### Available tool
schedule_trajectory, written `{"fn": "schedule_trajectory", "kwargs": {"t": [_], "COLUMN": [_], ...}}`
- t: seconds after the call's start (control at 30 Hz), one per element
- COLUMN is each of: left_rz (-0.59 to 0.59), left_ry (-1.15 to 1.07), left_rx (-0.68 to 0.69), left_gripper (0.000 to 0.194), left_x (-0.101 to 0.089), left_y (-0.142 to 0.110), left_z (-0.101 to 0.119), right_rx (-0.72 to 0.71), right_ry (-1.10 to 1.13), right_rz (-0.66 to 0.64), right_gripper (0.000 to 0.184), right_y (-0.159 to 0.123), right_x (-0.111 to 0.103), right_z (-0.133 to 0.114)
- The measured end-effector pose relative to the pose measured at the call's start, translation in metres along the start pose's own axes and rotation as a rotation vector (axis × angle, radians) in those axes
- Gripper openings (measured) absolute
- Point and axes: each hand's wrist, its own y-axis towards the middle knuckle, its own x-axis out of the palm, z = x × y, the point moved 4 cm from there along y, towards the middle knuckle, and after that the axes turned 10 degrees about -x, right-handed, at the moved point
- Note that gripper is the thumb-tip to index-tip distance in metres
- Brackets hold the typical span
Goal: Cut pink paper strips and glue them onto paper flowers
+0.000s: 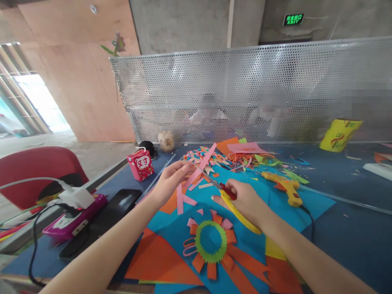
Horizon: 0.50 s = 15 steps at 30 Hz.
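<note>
My left hand (175, 176) pinches a long pink strip (208, 157) of craft sheet that slants up to the right. Scissors with one yellow and one red handle (235, 212) are gripped in my right hand (245, 199), their blades reaching the strip beside my left fingertips. Whether the blades touch it I cannot tell. Below my hands lies a green toothed ring (199, 241) with orange and pink tabs around it and long orange strips at its lower right. Short pink strips (180, 199) rest on the blue sheets (171, 232) near my left hand.
A yellow glue gun (284, 187) with a cord lies to the right. Coloured scraps (205, 157) are heaped before a perforated metal screen (214, 77); people sit behind it. At left are a red drink carton (140, 165), a black phone (125, 200) and a purple power strip (76, 220).
</note>
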Motion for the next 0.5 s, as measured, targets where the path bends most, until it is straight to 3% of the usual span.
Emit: {"fn": "schedule_trajectory", "kwargs": {"t": [0.1,0.17,0.23,0.3,0.37,0.5], "left_rz": [-0.106,-0.177,-0.167,-0.076,0.0,-0.03], "left_ry": [-0.044,-0.132,-0.154,-0.029,0.197,0.64], "left_rx": [-0.038,-0.137,-0.244,-0.276,-0.206,-0.038], "left_gripper": [0.037,0.047,0.05,0.042,0.033,0.033], "left_x": [0.006,0.009,0.008,0.002,-0.003,0.005], "left_y": [0.0,0.001,0.004,0.007,0.01,0.008], "left_z": [0.0,-0.003,-0.009,-0.014,-0.017,-0.022], "right_rx": [-0.009,-0.024,-0.038,-0.04,-0.032,-0.002], "right_ry": [-0.098,-0.122,-0.123,-0.101,-0.049,0.107], "right_rz": [-0.045,-0.086,-0.121,-0.125,-0.092,0.061], "right_gripper": [0.035,0.033,0.032,0.031,0.03,0.033], "right_y": [-0.001,-0.002,-0.002,-0.002,-0.001,0.002], "right_x": [0.001,0.002,0.005,0.005,0.004,-0.005], "right_z": [-0.002,-0.003,-0.003,-0.004,-0.004,0.0]}}
